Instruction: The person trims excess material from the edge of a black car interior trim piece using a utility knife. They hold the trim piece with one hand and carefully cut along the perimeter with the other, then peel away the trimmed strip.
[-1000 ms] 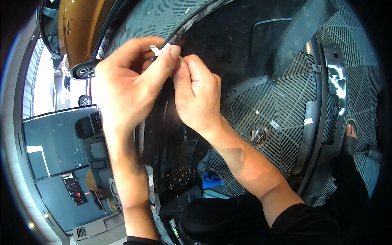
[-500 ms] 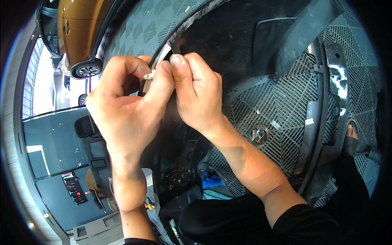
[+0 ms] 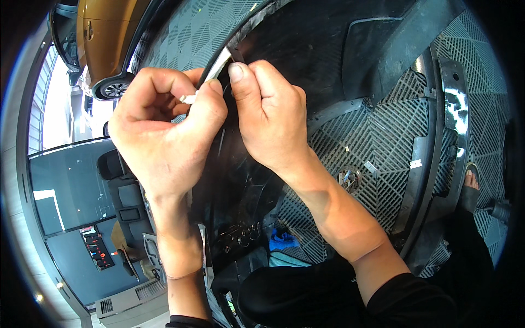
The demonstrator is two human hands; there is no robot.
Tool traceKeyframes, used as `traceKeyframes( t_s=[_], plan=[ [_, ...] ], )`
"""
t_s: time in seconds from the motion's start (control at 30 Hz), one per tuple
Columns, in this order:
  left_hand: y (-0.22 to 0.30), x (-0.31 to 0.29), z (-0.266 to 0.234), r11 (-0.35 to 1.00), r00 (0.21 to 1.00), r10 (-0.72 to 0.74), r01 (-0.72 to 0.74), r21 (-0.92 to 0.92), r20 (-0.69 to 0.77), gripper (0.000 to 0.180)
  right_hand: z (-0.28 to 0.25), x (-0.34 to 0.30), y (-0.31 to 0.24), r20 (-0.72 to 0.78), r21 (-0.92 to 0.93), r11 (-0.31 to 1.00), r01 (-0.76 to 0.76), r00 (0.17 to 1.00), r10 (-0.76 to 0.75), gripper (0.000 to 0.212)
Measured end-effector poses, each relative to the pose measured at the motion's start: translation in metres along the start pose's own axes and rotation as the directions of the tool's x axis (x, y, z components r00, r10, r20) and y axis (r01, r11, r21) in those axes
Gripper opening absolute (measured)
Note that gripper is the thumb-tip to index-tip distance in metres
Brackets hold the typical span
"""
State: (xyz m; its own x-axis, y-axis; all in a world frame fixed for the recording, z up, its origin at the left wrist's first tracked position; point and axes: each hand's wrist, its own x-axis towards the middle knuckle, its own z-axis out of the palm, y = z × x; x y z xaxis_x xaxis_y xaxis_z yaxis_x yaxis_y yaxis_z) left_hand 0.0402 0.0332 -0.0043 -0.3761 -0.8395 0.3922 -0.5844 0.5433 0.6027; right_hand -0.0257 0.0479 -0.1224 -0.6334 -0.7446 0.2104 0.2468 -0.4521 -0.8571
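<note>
My left hand [image 3: 167, 128] is closed in a pinch on a narrow white strip [image 3: 220, 61] that runs along the edge of a large black car panel [image 3: 295, 54]. A crumpled end of the strip sticks out between thumb and fingers. Close beside it, my right hand [image 3: 272, 117] pinches a small dark flat blade [image 3: 235, 53], its tip against the panel's edge near the strip. Greyish residue shows on the rim above both hands. The fingertips behind the panel's edge are partly hidden.
On the grey grid floor lie a black bumper frame [image 3: 432, 158], a round dish of metal pieces [image 3: 349, 179] and a blue cloth [image 3: 283, 240]. A person's sandalled foot [image 3: 471, 177] is at the right. An orange car [image 3: 109, 44] and black seat [image 3: 128, 199] stand left.
My hands have drawn slightly apart, the left moving left and the right a little up and right. More of the white strip shows between them.
</note>
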Motion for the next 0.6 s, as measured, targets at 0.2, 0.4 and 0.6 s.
traceKeyframes(
  t_s=[0.2, 0.4, 0.6],
  plan=[
    [0.0014, -0.0012, -0.0051, 1.0, 0.999, 0.021, -0.02, -0.01, 0.037, 0.019, -0.0018, -0.0003, -0.0035, 0.033, -0.011, 1.0, 0.003, 0.999, -0.003, 0.028],
    [0.0052, -0.0021, -0.0062, 0.999, 0.997, 0.024, -0.022, -0.032, 0.069, 0.018, -0.0019, -0.0019, -0.003, 0.03, -0.013, 1.0, 0.011, 1.0, -0.01, 0.027],
    [0.0021, -0.0017, -0.011, 0.997, 0.992, 0.062, -0.057, -0.052, 0.107, 0.018, -0.0017, -0.0048, -0.0048, 0.053, -0.036, 0.999, -0.003, 0.999, 0.005, 0.026]
  ],
)
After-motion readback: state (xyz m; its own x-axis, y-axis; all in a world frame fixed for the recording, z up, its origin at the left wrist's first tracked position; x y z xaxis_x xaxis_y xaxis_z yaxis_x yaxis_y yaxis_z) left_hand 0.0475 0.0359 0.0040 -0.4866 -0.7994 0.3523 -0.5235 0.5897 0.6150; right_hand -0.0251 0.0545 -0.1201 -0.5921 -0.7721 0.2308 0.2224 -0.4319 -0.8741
